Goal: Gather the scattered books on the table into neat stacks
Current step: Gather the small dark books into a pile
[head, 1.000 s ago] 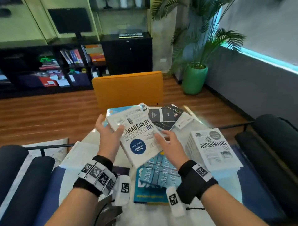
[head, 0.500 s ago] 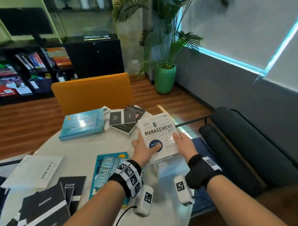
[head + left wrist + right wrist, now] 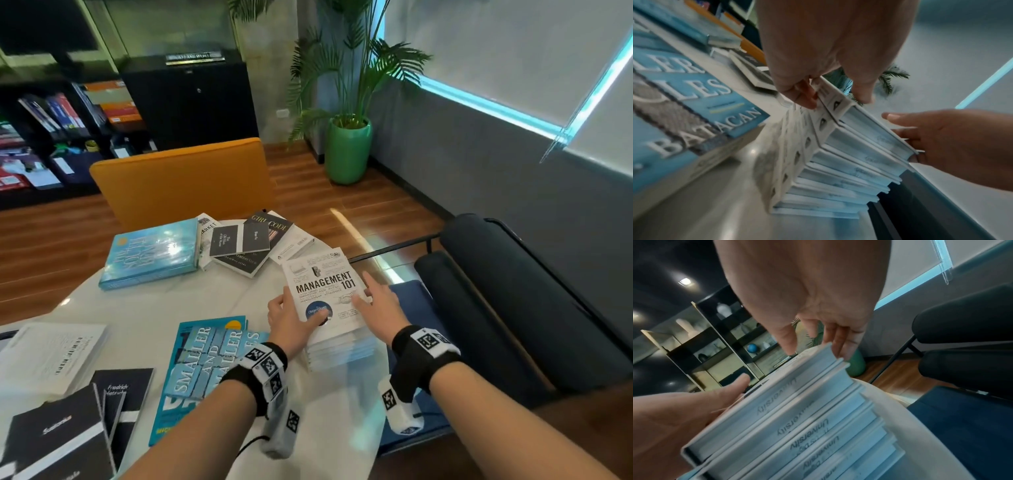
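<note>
1. Printed on the top white book: "MANAGEMENT 101", with a blue circle reading "CRASH COURSE" below the title.
2. Lies on top of a stack of white books at the right edge of the white table; sits slightly askew to the books below.
3. Stamped on the page edges of the stack in the right wrist view: "University", repeated book after book.
4. Left hand grips the near left corner of the top book: thumb on the cover over the blue circle, fingers curled against the spine side.
5. Right hand rests on the right side of the same cover with fingers straight and relaxed; fingertips at the book's right edge in the wrist view.
6. Just left of the stack, flat on the table: blue book reading "SMALLER AND SMALLER", with "BATACAN" legible in the left wrist view.
7. Farther back: pale blue book, title too blurred to read.
8. Beside that, a loose overlapping pile with "GIRL CODE" on a dark cover and "MARKET" on a white one.
9. Near left: white book, text unreadable; black book marked "Friedrich", surname blurred; black notebook with a white band.
10. Behind the table: orange chair; green pot with a palm.
</note>
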A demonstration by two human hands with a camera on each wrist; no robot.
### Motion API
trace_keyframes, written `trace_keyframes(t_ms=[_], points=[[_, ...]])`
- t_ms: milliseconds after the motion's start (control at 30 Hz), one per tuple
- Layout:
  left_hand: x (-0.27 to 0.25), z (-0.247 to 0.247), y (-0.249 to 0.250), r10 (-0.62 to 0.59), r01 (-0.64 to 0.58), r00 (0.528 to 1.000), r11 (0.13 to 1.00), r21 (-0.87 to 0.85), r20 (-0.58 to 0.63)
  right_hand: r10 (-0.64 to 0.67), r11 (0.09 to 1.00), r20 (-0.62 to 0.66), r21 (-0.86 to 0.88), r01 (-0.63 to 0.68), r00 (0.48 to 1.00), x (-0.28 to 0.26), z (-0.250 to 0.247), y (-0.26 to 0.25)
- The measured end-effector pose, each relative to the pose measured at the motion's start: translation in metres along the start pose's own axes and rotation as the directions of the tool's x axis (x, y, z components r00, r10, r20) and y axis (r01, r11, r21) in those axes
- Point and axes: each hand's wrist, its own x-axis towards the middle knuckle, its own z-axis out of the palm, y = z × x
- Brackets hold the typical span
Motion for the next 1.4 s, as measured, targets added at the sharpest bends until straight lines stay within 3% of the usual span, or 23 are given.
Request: trace_keyframes(t_ms=[67,167,267,400,633,733,833,900,1000,1133,1400], points=[[-0.006,-0.004,-0.004,0.094,-0.095,0.995,0.995,0.021,0.029,-0.058,0.998,0.053,-0.016,0.059,0.997,-0.012,-0.005,0.005],[-0.015,-0.010,-0.006,0.213,-0.237,0.968,0.949,0.207,0.132,-0.130,0.975,0.155,-0.158,0.155,0.979,-0.025,-0.005,0.014],[-0.019,-0.008,-0.007,0.151,-0.201,0.974,0.920,0.336,0.168,-0.179,0.962,0.136,-0.185,0.203,0.974,-0.030,-0.002,0.019],[-0.016,-0.004,-0.011,0.201,-0.234,0.971,0.901,0.365,0.126,-0.208,0.949,0.095,-0.222,0.224,0.974,-0.034,-0.003,0.018],[-0.020,-0.005,-0.010,0.170,-0.199,0.979,0.916,0.349,0.110,-0.213,0.925,0.090,-0.303,0.231,0.973,-0.037,0.000,0.016],[-0.019,-0.014,-0.013,0.113,-0.166,0.977,0.935,0.315,0.180,-0.167,0.910,0.093,-0.369,0.190,0.982,-0.038,-0.001,0.005],[-0.027,-0.037,-0.016,0.072,-0.127,0.954,0.977,0.173,0.292,-0.152,0.833,0.081,-0.526,0.172,0.985,-0.042,0.008,-0.020],[-0.035,-0.060,-0.024,0.078,-0.088,0.970,0.995,0.036,0.228,-0.214,0.824,0.077,-0.522,0.223,0.974,-0.044,0.024,-0.046],[-0.045,-0.107,-0.043,0.064,-0.068,0.997,0.994,-0.091,-0.042,-0.336,0.815,0.124,-0.458,0.354,0.934,-0.047,0.059,-0.090],[-0.052,-0.190,-0.084,-0.077,0.041,0.948,0.992,-0.122,-0.309,-0.417,0.804,0.280,-0.330,0.495,0.865,-0.044,0.127,-0.150],[-0.042,-0.355,-0.202,-0.268,0.344,0.846,0.935,0.088,-0.461,-0.331,0.802,0.521,-0.284,0.526,0.787,-0.022,0.278,-0.244]])
